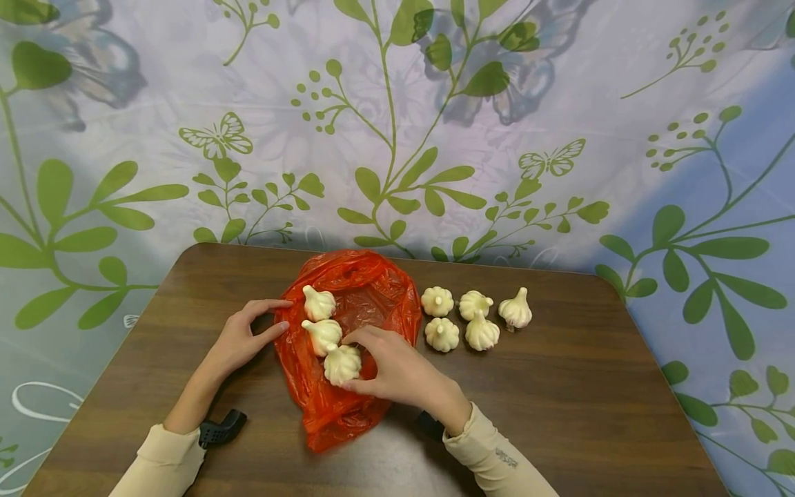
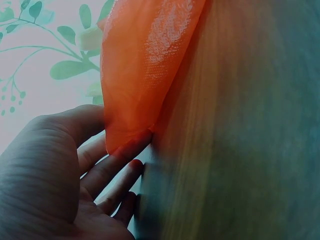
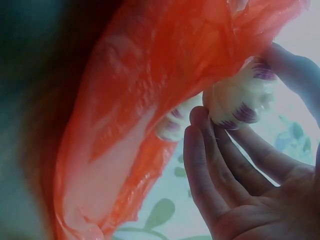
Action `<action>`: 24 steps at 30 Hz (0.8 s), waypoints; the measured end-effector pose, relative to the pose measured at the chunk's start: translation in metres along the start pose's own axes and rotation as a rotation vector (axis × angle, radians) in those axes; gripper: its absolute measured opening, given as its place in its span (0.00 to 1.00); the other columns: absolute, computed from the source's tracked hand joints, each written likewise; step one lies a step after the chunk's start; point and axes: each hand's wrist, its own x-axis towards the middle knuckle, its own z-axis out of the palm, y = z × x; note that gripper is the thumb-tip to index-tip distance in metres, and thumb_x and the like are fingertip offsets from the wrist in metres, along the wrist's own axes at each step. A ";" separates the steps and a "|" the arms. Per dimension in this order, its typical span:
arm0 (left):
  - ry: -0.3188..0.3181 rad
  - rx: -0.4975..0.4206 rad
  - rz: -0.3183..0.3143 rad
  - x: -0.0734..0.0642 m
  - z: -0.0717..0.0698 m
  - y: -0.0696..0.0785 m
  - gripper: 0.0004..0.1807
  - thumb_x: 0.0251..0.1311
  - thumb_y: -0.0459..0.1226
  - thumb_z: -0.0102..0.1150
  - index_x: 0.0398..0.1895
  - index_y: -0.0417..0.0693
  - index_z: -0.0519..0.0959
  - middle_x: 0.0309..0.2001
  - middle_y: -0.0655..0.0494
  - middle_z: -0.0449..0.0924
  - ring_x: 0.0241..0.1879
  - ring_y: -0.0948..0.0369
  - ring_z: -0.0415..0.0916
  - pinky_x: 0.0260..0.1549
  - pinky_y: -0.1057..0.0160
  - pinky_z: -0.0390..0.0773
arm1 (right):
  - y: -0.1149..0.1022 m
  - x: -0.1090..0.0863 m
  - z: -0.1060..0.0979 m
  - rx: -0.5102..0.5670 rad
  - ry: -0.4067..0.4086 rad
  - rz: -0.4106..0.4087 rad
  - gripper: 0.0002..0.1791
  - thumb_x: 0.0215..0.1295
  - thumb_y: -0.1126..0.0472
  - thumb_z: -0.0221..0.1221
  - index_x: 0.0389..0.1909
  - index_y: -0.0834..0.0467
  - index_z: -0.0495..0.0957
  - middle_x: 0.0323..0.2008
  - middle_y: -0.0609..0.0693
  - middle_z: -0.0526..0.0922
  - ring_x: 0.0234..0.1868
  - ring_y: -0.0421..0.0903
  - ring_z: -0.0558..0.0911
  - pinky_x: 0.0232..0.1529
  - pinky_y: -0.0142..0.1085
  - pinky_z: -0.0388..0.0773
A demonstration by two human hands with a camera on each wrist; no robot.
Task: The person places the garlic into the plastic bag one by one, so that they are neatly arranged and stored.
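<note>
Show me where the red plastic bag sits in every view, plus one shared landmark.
Head: red plastic bag just left of centre, lower half, with the left hand at its left edge.
Left wrist: upper middle, its lower tip against the left hand.
Right wrist: a broad sweep from top right to lower left.
Shared landmark: the leaf-print backdrop.

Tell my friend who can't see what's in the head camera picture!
A person's right hand holds a garlic bulb over a red plastic bag, near two more bulbs, while the left hand touches the bag's edge. Five other bulbs sit on the brown table, at right.
</note>
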 end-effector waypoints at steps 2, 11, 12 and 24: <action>-0.001 -0.006 0.001 0.000 0.000 0.000 0.21 0.69 0.43 0.70 0.63 0.58 0.83 0.62 0.50 0.82 0.65 0.48 0.73 0.65 0.39 0.66 | 0.000 0.001 0.003 -0.005 -0.011 0.004 0.30 0.62 0.47 0.75 0.61 0.54 0.79 0.55 0.47 0.84 0.56 0.44 0.83 0.59 0.37 0.80; 0.002 -0.020 0.011 0.000 0.000 -0.001 0.20 0.68 0.42 0.71 0.63 0.56 0.83 0.62 0.49 0.82 0.66 0.46 0.73 0.66 0.37 0.65 | 0.002 0.004 0.019 -0.054 -0.050 0.014 0.29 0.61 0.46 0.76 0.60 0.52 0.80 0.55 0.45 0.84 0.56 0.41 0.83 0.60 0.35 0.80; 0.003 -0.020 0.011 0.000 0.001 -0.001 0.20 0.68 0.42 0.71 0.63 0.56 0.83 0.62 0.49 0.82 0.66 0.46 0.73 0.66 0.37 0.65 | 0.002 0.004 0.021 -0.052 -0.053 0.014 0.29 0.61 0.47 0.76 0.60 0.52 0.80 0.55 0.45 0.84 0.56 0.41 0.83 0.61 0.35 0.80; 0.003 -0.020 0.010 -0.001 0.000 0.000 0.21 0.68 0.42 0.71 0.63 0.55 0.83 0.62 0.48 0.82 0.67 0.45 0.73 0.67 0.37 0.65 | 0.005 0.003 0.029 -0.052 -0.059 0.028 0.32 0.60 0.45 0.76 0.62 0.52 0.80 0.58 0.47 0.84 0.61 0.42 0.82 0.65 0.36 0.77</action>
